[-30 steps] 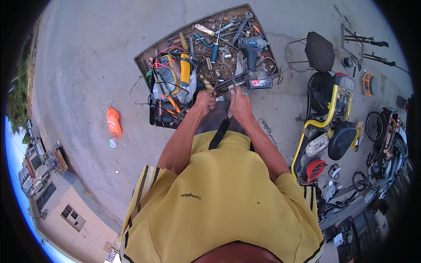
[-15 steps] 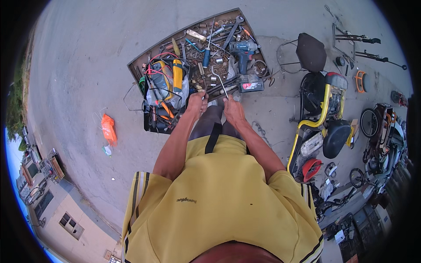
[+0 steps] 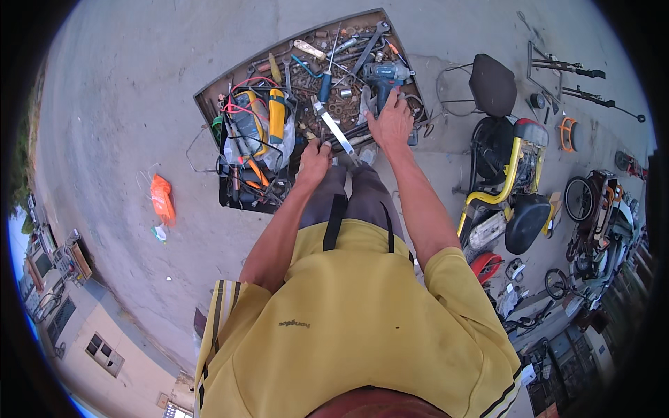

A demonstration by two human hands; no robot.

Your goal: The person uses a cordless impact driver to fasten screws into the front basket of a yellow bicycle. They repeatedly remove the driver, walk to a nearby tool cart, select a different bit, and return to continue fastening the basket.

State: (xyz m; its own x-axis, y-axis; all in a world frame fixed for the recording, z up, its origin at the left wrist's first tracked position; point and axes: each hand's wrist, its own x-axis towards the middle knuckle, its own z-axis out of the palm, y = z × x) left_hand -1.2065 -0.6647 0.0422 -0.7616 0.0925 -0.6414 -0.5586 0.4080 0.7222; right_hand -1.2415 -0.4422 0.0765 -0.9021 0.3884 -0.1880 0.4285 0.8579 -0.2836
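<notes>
Right hand (image 3: 392,120) left the wrench (image 3: 334,127), now flat-open beside the drill (image 3: 383,75) | left hand (image 3: 313,155) alone grips the wrench handle.

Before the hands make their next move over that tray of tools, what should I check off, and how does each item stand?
1. Left hand grips the long metal tool: ok.
2. Right hand rests spread beside the blue power drill, holding nothing: ok.
3. Tool tray lies flat on the ground: ok.
4. Red cables clear of the held tool: cannot tell.
5. Tray uncluttered around the hands: not ok.
</notes>
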